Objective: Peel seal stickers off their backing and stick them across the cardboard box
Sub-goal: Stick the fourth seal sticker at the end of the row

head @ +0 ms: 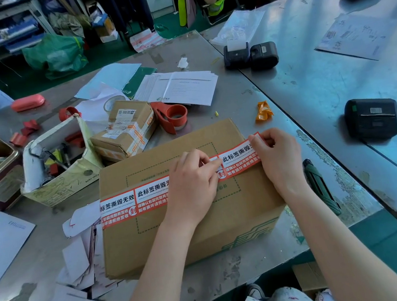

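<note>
steel table (286,90), one box (186,232), three stickers (240,155)

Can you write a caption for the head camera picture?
Left hand presses seal stickers onto cardboard box; right hand pinches the strip's end.
</note>
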A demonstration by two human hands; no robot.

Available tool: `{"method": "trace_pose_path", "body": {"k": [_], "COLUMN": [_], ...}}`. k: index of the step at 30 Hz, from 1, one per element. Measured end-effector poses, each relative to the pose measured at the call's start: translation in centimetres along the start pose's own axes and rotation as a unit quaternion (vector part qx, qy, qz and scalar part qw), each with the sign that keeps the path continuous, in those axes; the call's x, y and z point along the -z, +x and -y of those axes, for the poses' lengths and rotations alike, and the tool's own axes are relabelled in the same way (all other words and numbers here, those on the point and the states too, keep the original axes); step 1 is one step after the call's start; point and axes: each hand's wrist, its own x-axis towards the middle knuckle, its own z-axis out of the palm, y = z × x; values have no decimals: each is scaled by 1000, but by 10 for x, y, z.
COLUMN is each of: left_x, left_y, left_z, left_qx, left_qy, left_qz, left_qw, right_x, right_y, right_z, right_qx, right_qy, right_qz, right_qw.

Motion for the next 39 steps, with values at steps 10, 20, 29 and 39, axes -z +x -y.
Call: {"method": "trace_pose_path", "body": {"k": [10, 20, 29, 39], "left_x": [5, 7, 5, -4], "left_y": [-11, -19, -12, 1], "left_z": [1, 3, -5, -24], "left_qx": [-65, -90, -60, -93], "left_qy": [10, -9, -35, -19], "left_qz": [-5, -1, -14, 114], "left_qw": [998, 996, 997, 989], "right_x": [-1, 1, -1, 2], "right_y": [0, -2, 1, 1], "right_z": [-2, -2, -6, -11], "right_qx": [-7, 1, -23, -68], "right_qy": [0, -3, 29, 84], "right_qz": [0, -1, -1, 25], "right_qw": [1000, 1000, 999, 994]}}
